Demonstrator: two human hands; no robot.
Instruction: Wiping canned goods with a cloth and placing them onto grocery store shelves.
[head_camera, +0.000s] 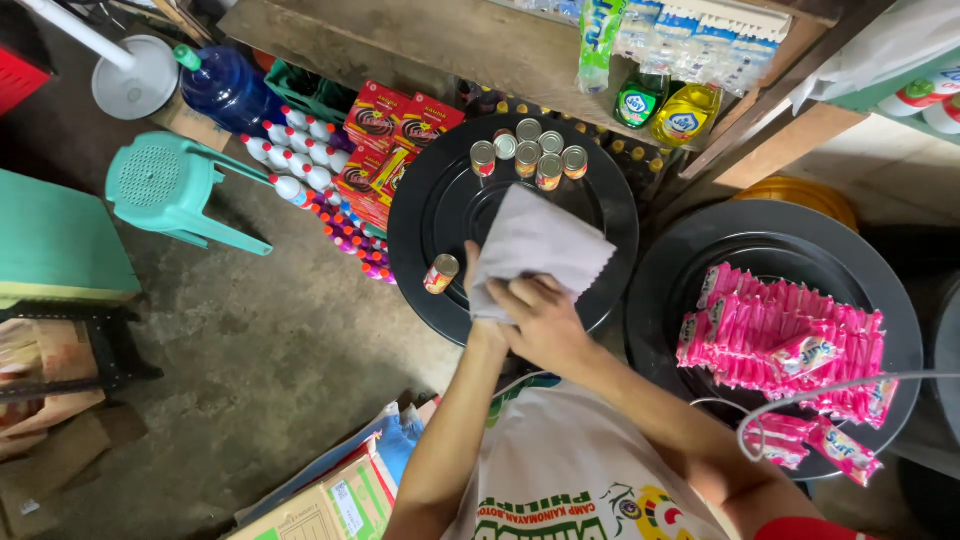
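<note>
Both my hands, left and right, grip a soft grey cloth on a round black lid carrying small metal cans; one can lies tipped.

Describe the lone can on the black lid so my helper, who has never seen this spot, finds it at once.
Start at the round black lid under the wooden shelf, where the right hand presses a grey cloth. The lone can sits near the lid's left rim, just left of the cloth. Unlike the cluster of upright cans at the far edge, it stands by itself and is tilted.
</note>
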